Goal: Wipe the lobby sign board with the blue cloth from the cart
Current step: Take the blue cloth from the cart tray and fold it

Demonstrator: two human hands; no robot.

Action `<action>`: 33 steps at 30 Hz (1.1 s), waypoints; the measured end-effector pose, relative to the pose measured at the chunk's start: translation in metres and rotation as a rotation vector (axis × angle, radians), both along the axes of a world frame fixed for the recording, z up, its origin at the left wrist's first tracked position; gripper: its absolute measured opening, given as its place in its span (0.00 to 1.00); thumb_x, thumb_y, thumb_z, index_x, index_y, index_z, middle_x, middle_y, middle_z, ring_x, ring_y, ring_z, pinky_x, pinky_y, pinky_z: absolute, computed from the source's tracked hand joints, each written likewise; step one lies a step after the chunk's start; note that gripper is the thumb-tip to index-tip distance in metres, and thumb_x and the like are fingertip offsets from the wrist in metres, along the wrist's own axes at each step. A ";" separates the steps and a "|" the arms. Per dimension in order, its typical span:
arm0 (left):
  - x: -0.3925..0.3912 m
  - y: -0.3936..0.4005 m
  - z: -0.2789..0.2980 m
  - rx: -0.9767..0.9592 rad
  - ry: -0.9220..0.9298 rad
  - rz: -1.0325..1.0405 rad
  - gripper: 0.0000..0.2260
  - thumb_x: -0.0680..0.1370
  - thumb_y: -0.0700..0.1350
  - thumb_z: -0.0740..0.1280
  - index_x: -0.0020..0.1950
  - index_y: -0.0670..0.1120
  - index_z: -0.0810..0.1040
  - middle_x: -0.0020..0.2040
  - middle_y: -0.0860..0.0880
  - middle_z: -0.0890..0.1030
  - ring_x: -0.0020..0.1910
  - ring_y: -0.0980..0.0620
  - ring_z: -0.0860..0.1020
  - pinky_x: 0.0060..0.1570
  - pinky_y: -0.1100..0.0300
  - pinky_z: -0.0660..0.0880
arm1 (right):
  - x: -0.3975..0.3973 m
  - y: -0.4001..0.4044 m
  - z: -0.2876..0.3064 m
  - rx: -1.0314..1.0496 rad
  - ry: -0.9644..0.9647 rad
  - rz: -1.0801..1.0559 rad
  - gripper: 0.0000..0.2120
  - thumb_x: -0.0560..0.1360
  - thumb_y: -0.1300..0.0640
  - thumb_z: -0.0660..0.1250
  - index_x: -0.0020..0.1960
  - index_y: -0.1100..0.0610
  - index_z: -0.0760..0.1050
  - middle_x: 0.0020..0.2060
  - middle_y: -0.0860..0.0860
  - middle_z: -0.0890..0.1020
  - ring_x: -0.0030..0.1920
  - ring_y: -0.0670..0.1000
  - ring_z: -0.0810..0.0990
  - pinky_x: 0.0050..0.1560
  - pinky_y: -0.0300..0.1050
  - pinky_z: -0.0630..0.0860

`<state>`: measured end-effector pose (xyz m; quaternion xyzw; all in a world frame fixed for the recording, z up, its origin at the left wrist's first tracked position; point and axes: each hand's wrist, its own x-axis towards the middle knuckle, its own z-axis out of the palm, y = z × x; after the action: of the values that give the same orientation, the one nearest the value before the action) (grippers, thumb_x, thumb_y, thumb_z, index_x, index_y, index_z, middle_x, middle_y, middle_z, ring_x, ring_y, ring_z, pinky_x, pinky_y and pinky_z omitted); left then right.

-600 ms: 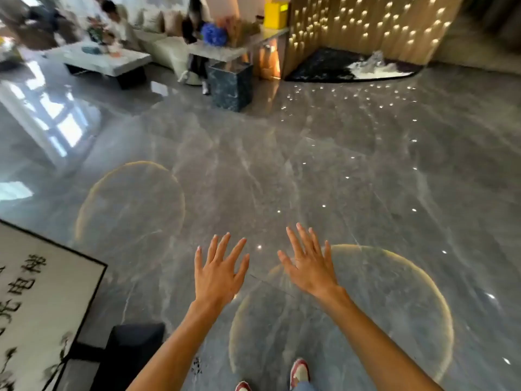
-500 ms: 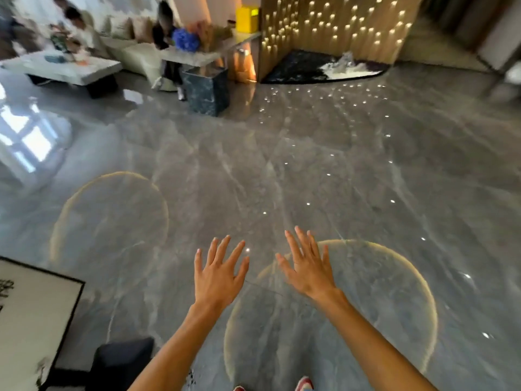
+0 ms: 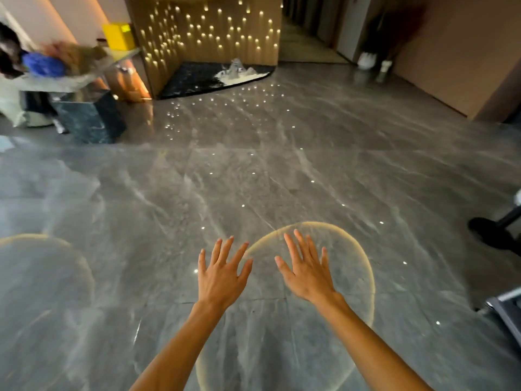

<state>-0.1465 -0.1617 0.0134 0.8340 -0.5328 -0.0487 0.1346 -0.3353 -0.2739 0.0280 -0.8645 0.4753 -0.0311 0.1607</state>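
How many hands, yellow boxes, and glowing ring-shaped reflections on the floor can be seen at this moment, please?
Hands: 2, the left hand and the right hand, both open and empty
Yellow box: 1
Ring reflections: 2, one under the hands and one at the left edge
Total: 5

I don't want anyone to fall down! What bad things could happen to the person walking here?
The shiny floor looks slippery, so a foot might slide. A black stand base sits low on the right and could trip someone. Both the left hand and the right hand are empty, and no cloth is in view yet.
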 end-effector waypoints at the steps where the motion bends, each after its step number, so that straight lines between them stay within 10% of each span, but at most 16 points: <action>1: -0.014 -0.007 0.000 -0.004 0.007 -0.030 0.26 0.81 0.68 0.45 0.79 0.65 0.57 0.82 0.53 0.59 0.82 0.49 0.53 0.78 0.39 0.46 | -0.016 -0.001 0.000 0.002 0.000 -0.023 0.33 0.79 0.31 0.42 0.80 0.40 0.37 0.81 0.44 0.38 0.80 0.51 0.36 0.76 0.64 0.36; 33: -0.429 -0.265 0.005 -0.033 0.025 -0.922 0.27 0.80 0.67 0.42 0.79 0.65 0.57 0.83 0.56 0.54 0.82 0.51 0.49 0.79 0.41 0.47 | -0.440 -0.072 0.007 -0.060 0.020 -0.894 0.33 0.80 0.32 0.43 0.80 0.41 0.36 0.81 0.43 0.39 0.80 0.50 0.37 0.79 0.62 0.39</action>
<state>-0.5755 -0.4265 0.0187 0.5071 -0.8472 -0.1049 0.1187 -0.7751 -0.3461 0.0352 -0.5788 0.8026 -0.1028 0.1015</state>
